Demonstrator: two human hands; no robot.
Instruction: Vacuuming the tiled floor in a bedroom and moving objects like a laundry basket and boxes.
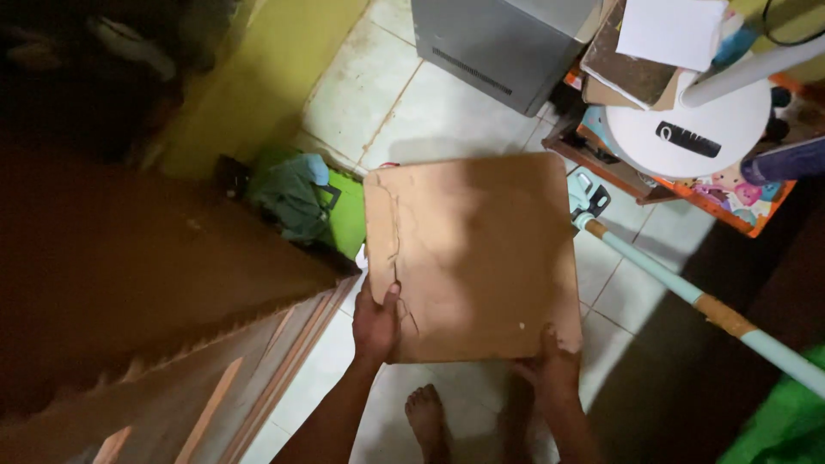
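Here left hand, right hand fingers gripping square brown board; near edge.

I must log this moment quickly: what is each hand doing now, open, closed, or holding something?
Left hand: closed on the near left edge of the brown board.
Right hand: closed on the board's near right corner.

A home interior: tiled floor, wooden door, grey cabinet, mop handle, white fan base, bare foot.
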